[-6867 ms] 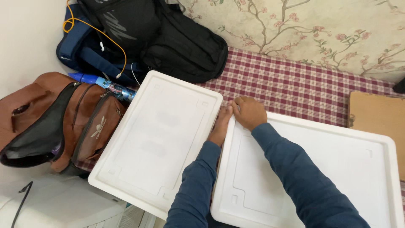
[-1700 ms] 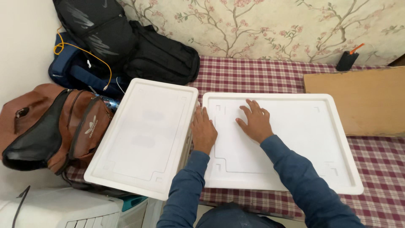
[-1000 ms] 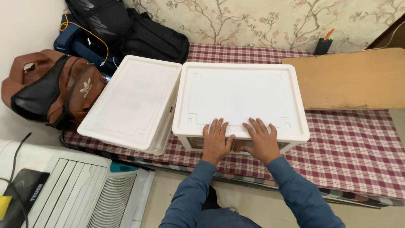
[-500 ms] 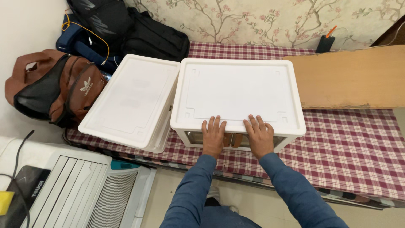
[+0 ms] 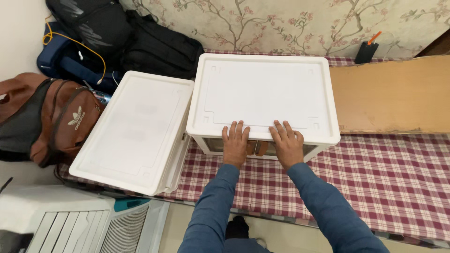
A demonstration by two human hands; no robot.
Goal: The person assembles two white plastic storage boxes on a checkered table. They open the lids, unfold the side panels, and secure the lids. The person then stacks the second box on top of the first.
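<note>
Two white boxes (image 5: 262, 93) sit on the checked table (image 5: 375, 173), the left hand (image 5: 235, 145) and right hand (image 5: 287, 145) lying flat and open on one's near edge, floral wallpaper (image 5: 281, 23) beyond.

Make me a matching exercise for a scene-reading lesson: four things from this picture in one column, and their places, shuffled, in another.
Things:
1. right-hand white box
2. brown backpack
3. cardboard sheet
4. left-hand white box

Places:
A. far left, beside the wall
B. under both hands, the left hand and the right hand
C. right of the box being pressed
D. between the bags and the other box

Pairs: 1-B, 2-A, 3-C, 4-D
</note>
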